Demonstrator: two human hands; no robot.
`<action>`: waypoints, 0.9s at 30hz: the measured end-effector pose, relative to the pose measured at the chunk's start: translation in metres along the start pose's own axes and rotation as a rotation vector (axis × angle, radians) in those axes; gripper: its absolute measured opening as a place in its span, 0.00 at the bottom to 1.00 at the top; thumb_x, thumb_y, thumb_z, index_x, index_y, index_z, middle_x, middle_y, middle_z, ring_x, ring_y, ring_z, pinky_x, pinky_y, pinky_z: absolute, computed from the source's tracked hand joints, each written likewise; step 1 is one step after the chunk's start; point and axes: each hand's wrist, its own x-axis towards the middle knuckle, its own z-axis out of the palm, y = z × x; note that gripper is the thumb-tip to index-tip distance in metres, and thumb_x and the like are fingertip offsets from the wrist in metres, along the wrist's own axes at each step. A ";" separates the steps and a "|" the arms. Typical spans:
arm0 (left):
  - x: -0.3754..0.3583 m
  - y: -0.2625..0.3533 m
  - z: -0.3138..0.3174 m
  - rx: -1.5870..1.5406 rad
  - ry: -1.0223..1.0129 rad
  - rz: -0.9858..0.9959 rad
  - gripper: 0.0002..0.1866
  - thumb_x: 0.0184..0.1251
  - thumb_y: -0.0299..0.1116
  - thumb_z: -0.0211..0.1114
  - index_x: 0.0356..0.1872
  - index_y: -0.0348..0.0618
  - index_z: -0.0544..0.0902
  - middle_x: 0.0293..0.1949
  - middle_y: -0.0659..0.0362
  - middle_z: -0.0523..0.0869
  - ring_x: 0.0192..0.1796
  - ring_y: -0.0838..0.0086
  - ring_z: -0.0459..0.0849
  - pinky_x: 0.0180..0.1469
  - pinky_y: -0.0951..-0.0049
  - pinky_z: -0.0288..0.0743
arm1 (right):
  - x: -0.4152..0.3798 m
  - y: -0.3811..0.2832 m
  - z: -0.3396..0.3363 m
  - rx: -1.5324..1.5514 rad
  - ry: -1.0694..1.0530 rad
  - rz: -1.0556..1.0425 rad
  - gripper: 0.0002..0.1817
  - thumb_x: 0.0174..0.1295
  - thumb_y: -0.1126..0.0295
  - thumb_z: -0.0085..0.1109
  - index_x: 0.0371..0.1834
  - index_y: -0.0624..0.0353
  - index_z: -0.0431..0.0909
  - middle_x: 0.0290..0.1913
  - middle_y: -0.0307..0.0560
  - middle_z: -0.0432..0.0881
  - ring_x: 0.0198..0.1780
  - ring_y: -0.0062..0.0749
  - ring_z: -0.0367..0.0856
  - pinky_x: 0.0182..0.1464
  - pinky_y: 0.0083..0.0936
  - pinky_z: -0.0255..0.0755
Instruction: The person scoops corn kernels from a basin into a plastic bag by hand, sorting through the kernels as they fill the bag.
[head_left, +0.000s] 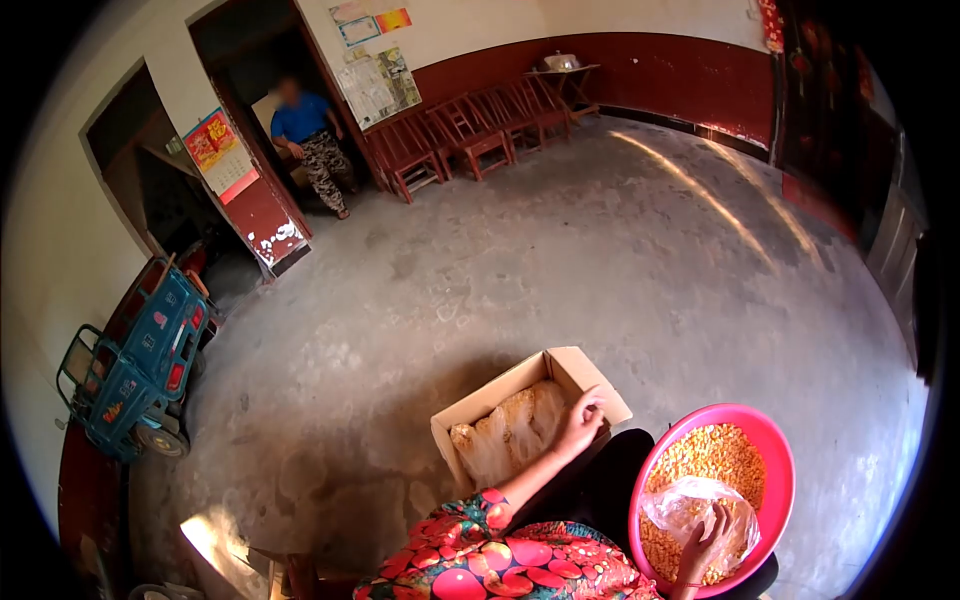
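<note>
A pink basin (781,470) full of yellow corn kernels (715,450) stands at the lower right. In it lies a clear plastic bag (690,497) with some kernels showing through. My right hand (706,548) is at this bag, fingers bent against its near side; the thumb side is partly hidden. My left hand (580,422) is raised over the right end of an open cardboard box (585,372), its fingers curled close together. Whether anything small is between them cannot be made out. Inside the box lie filled clear bags (515,425) with yellowish contents.
A person (305,130) in a blue top stands in the doorway at the back left. Wooden chairs (470,135) line the far wall, beside a small table (565,85). A blue three-wheeled cart (145,360) stands at left. Concrete floor (450,270) stretches ahead.
</note>
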 end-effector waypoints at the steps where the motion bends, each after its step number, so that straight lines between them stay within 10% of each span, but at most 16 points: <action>1: 0.004 -0.018 -0.016 0.177 -0.028 -0.011 0.25 0.58 0.24 0.54 0.59 0.42 0.63 0.38 0.60 0.79 0.26 0.84 0.75 0.28 0.84 0.72 | 0.002 0.000 0.002 0.004 0.011 -0.007 0.20 0.43 0.82 0.45 0.44 0.65 0.68 0.45 0.57 0.69 0.51 0.52 0.65 0.56 0.41 0.56; 8: 0.001 -0.080 -0.095 0.787 -0.535 -0.754 0.42 0.45 0.22 0.53 0.66 0.48 0.47 0.30 0.50 0.82 0.27 0.66 0.81 0.26 0.68 0.74 | 0.005 -0.012 -0.002 0.017 -0.025 -0.003 0.19 0.45 0.82 0.44 0.44 0.65 0.69 0.45 0.57 0.69 0.51 0.52 0.65 0.56 0.41 0.57; 14: 0.006 -0.110 -0.131 0.930 -0.618 -0.768 0.37 0.45 0.24 0.55 0.63 0.41 0.54 0.29 0.45 0.82 0.26 0.66 0.82 0.26 0.67 0.75 | 0.004 -0.005 -0.002 0.038 -0.065 -0.014 0.17 0.46 0.83 0.46 0.43 0.64 0.70 0.45 0.55 0.70 0.51 0.50 0.66 0.55 0.40 0.58; 19: 0.018 -0.118 -0.139 1.113 -0.798 -0.877 0.11 0.47 0.28 0.57 0.33 0.38 0.80 0.23 0.54 0.83 0.25 0.69 0.82 0.28 0.68 0.75 | 0.006 -0.015 -0.008 0.058 -0.059 0.034 0.17 0.46 0.83 0.47 0.43 0.63 0.70 0.45 0.55 0.70 0.50 0.49 0.67 0.54 0.38 0.60; 22: 0.004 -0.181 -0.151 1.065 -0.721 -0.938 0.06 0.48 0.30 0.58 0.21 0.38 0.80 0.22 0.55 0.83 0.25 0.70 0.81 0.29 0.67 0.74 | 0.006 -0.013 -0.005 0.044 -0.043 0.015 0.18 0.45 0.84 0.45 0.42 0.63 0.70 0.44 0.56 0.70 0.49 0.50 0.67 0.54 0.39 0.60; 27: -0.008 -0.102 -0.141 1.139 -0.769 -1.017 0.06 0.47 0.28 0.56 0.20 0.41 0.81 0.22 0.56 0.82 0.26 0.70 0.80 0.28 0.67 0.72 | 0.006 -0.014 -0.005 0.071 -0.019 0.002 0.17 0.43 0.84 0.45 0.40 0.63 0.69 0.42 0.55 0.70 0.48 0.50 0.67 0.53 0.39 0.60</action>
